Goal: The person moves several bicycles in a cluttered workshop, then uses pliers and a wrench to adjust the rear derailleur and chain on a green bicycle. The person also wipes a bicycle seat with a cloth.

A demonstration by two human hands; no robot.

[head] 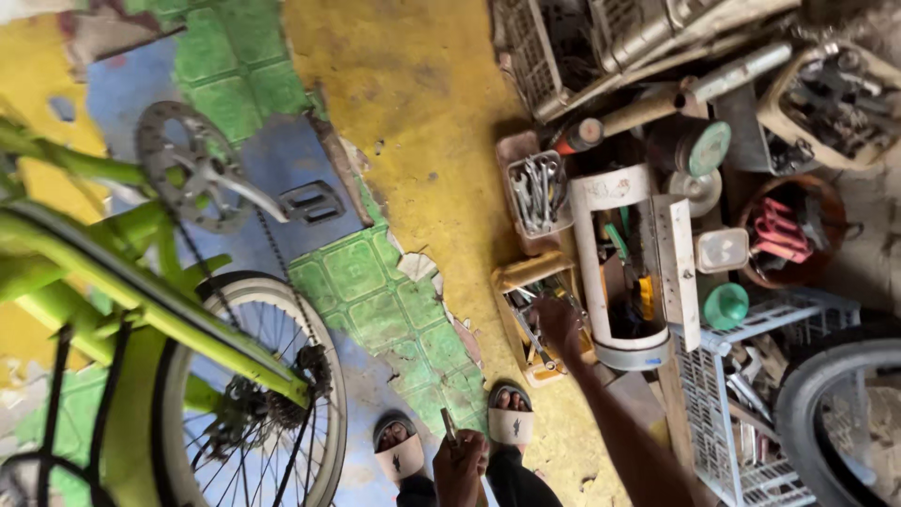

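Head view: right hand (556, 319) reaches into the yellow tool tray (526, 277); left hand (460, 465) grips a tool (450, 425).

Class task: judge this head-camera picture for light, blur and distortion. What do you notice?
Head view: soft, even daylight, no harsh glare; the lime-green bicycle frame bends at the left edge from wide-angle distortion; the right hand reaching into the yellow tool tray is slightly blurred; the cluttered bins sit in shade.

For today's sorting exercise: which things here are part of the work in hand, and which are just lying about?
In hand:
right hand reaching into yellow tool tray
left hand holding a small tool

Lying about:
green bicycle
basket of spanners
white crate
tyre
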